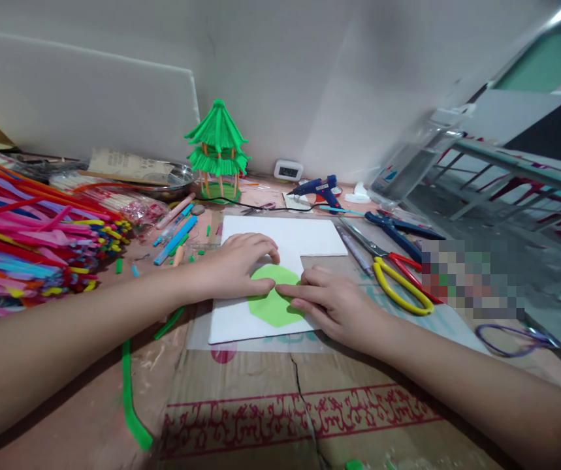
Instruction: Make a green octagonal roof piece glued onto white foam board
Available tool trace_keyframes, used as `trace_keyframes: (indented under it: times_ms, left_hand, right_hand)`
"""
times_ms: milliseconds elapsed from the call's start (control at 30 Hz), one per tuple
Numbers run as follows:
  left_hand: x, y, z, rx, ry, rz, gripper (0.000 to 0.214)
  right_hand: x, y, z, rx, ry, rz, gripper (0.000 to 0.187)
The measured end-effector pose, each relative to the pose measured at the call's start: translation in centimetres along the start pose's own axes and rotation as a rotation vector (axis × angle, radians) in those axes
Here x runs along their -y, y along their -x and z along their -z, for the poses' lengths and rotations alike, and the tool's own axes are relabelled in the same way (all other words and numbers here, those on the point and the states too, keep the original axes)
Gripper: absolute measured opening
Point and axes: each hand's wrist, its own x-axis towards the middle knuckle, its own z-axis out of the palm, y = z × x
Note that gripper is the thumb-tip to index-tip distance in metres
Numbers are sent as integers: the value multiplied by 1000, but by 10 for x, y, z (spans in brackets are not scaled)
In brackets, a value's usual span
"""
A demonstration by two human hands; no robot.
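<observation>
A light-green many-sided paper piece [276,312] lies flat on a white foam board [234,321] with a notch cut from its right side. My left hand [241,266] rests over the left part of the piece, thumb pressing on it and fingers apart, arched above its upper edge. From the right, my right hand [336,301] touches the piece with an outstretched index finger; its other fingers are partly bent. The left thumb and right index fingertip almost meet at the middle of the green piece. Neither hand grips anything.
Scissors [402,287], blue pliers [395,228] and a glue gun [322,189] lie to the right and behind. A green pagoda model [218,147] stands at the back, a clock [288,170] beside it. Colourful pipe cleaners [30,228] fill the left. Cardboard [241,385] covers the front.
</observation>
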Motion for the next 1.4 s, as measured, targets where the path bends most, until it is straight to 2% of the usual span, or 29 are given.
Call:
trace_keyframes:
  times_ms: [200,367,433,533,667,800,933,1167,1400]
  left_hand:
    - [4,-2,6,61,42,-14,26]
    - [8,-3,12,95,47,-27,30]
    - [9,-3,10,81,49,-21,31]
    - [10,-1,3,17,44,-13,20]
    - [13,0,-7,-49,11,-16,22]
    - [24,-2,-11,-38,32,-35,24]
    - [33,-3,-10,-23,64,-22,28]
    - [11,-1,-4,-6,-6,30,25]
    - [3,-1,-2,-4,-33,24,19]
  right_hand:
    - [0,1,1,3,-28,-5,33]
    - [-1,0,-1,-2,-34,-12,32]
    - [-1,0,-2,-6,-34,-18,33]
    - [2,0,-1,-3,-35,-33,33]
    - [6,-1,6,35,48,1,35]
    - [2,-3,13,145,125,58,34]
    - [-3,-1,8,106,119,51,36]
    - [-4,2,-1,-4,70,39,36]
    - [0,2,4,25,10,-19,34]
